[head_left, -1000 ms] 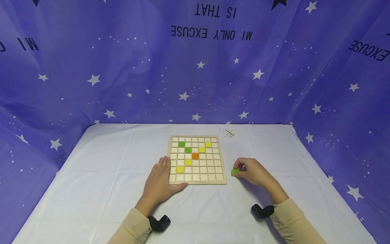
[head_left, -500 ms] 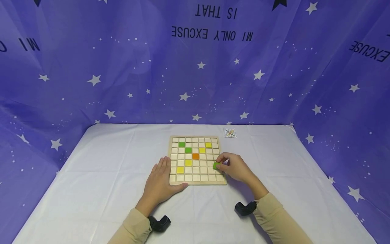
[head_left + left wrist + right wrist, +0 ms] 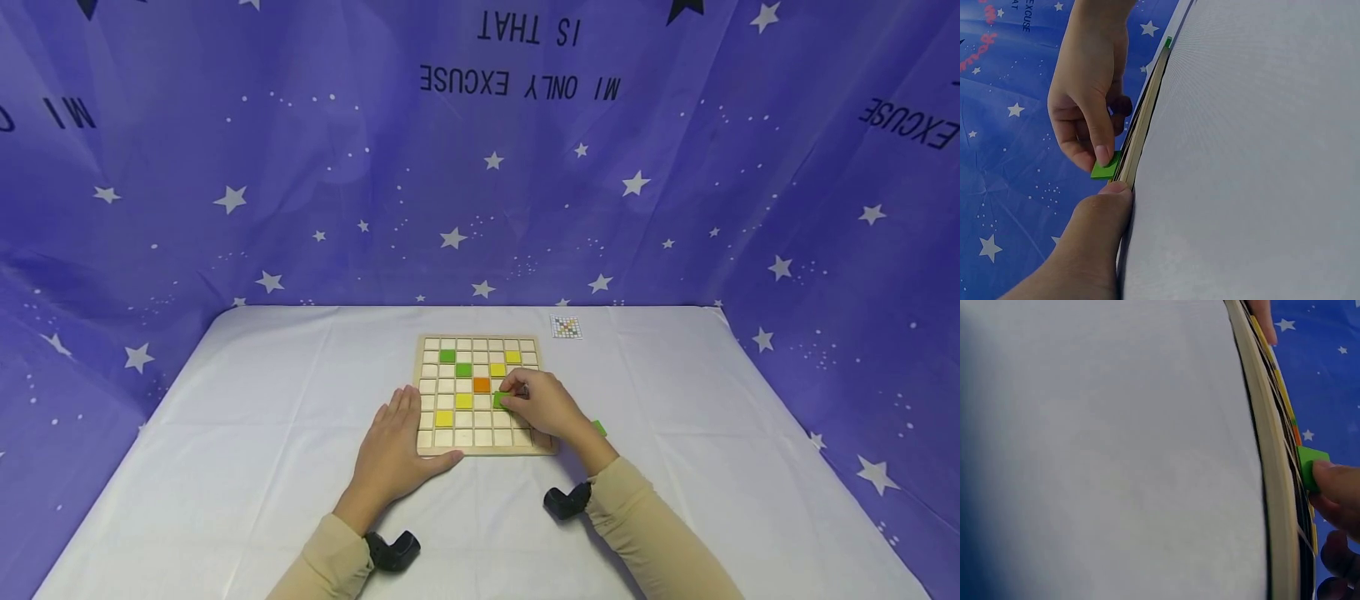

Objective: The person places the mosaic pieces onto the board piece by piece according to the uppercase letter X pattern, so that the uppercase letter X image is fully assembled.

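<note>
A wooden grid board (image 3: 487, 451) lies flat on the white cloth, with green, yellow and orange tiles set in some of its squares. Over the board's right half, my right hand (image 3: 543, 404) pinches a green square tile (image 3: 500, 401) between thumb and fingers. The left wrist view shows that green tile (image 3: 1104, 170) tilted in the fingertips, just above the board's surface. Along the left side and front left corner of the board rests my left hand (image 3: 388, 450), fingers straight, thumb (image 3: 1114, 190) against the front edge. An orange tile (image 3: 482, 385) sits up and left of the held tile.
Another green tile (image 3: 598, 427) lies on the cloth right of the board, partly behind my right wrist. Beyond the board's far right corner is a small printed grid card (image 3: 566, 327). A purple star-patterned curtain (image 3: 450, 183) hangs around the table.
My right hand has carried the green tile leftward from the cloth to over the board. The other green tile has come into sight behind that wrist. My left hand stays put.
</note>
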The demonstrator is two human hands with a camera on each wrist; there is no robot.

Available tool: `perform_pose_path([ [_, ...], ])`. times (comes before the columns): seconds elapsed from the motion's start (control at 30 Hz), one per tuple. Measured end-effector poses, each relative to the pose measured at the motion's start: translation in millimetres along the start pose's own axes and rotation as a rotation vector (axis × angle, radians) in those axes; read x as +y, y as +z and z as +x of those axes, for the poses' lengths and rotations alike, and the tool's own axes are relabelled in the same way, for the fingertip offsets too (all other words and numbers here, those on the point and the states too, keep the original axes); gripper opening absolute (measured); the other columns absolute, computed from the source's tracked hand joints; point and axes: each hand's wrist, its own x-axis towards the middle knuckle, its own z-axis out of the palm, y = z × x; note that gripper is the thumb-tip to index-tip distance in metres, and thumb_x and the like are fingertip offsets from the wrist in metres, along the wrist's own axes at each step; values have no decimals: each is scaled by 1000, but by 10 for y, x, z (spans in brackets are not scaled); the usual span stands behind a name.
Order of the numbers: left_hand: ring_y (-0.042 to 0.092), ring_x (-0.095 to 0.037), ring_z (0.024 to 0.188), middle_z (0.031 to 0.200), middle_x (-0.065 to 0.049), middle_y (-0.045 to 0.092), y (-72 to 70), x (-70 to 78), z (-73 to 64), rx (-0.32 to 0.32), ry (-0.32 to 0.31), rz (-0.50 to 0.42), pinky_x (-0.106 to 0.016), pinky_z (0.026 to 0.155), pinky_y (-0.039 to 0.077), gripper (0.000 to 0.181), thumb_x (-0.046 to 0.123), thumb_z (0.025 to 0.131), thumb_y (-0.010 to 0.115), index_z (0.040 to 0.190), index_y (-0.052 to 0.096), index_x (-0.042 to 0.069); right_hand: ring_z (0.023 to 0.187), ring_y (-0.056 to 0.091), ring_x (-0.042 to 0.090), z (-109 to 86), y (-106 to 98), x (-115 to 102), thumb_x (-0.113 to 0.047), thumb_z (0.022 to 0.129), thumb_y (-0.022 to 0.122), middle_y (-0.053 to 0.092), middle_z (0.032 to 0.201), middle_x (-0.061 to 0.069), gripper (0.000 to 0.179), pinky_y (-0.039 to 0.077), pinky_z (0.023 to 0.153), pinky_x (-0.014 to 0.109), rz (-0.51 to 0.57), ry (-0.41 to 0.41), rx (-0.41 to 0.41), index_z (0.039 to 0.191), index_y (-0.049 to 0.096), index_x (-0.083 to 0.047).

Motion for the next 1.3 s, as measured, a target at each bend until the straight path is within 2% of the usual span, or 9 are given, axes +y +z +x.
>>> perform_pose_path([
  [0.13,21,-32,153,163,-18,24,-7,2,-2,0,1,1,-49,125,21,127,85,72,58,156,21,-4,92,64,8,-2,33,-28,-24,89,75,68,97,-11,8,53,91,35,-47,13,10,95,70,-24],
  [0.27,22,-32,153,163,-18,25,-15,5,-9,-1,4,-1,-49,125,22,126,85,73,58,155,22,-4,105,63,13,-41,51,-41,-27,88,77,64,105,-12,13,51,98,39,-105,12,18,100,73,-23],
  [0.47,22,-33,153,163,-19,25,-23,14,-16,0,1,-4,-49,124,22,126,83,73,60,155,22,-4,103,62,13,-145,4,-53,-27,88,76,60,105,-12,10,53,92,39,-144,-39,-28,94,77,-20],
  [0.6,22,-33,153,163,-19,25,-28,21,-17,0,0,-2,-49,124,22,125,82,73,61,155,23,-5,94,60,12,-235,-109,-31,-24,89,76,63,106,-10,14,51,87,37,-134,-64,-39,102,76,-20],
  [0.8,22,-34,153,163,-20,25,-27,20,-16,1,8,-2,-50,124,22,126,81,73,62,155,22,-5,103,61,18,-419,-430,192,-20,89,74,66,113,-2,29,50,92,41,-132,-36,-56,118,71,-16],
  [0.93,24,-35,152,162,-21,26,-27,14,-14,18,13,-8,-51,124,22,126,81,72,62,154,24,-6,108,60,22,-549,-650,391,-15,88,75,66,113,2,36,49,96,48,-168,4,-75,123,69,-12],
  [1.03,24,-36,152,162,-21,26,-32,16,-15,21,15,-13,-51,124,22,126,82,72,62,154,24,-6,107,60,22,-626,-761,515,-16,87,76,66,112,3,40,50,95,47,-225,32,-92,125,68,-11],
  [1.17,23,-35,152,163,-20,25,-38,18,-18,9,14,-12,-50,124,21,126,82,72,61,154,23,-6,103,61,22,-701,-839,616,-15,86,77,66,108,2,38,51,90,45,-256,63,-112,123,70,-11],
  [1.3,22,-34,153,163,-19,24,-37,20,-19,0,9,-14,-50,125,21,127,83,72,61,155,22,-5,106,62,24,-754,-863,676,-13,86,76,67,106,1,27,50,96,50,-219,76,-107,112,74,-13],
])
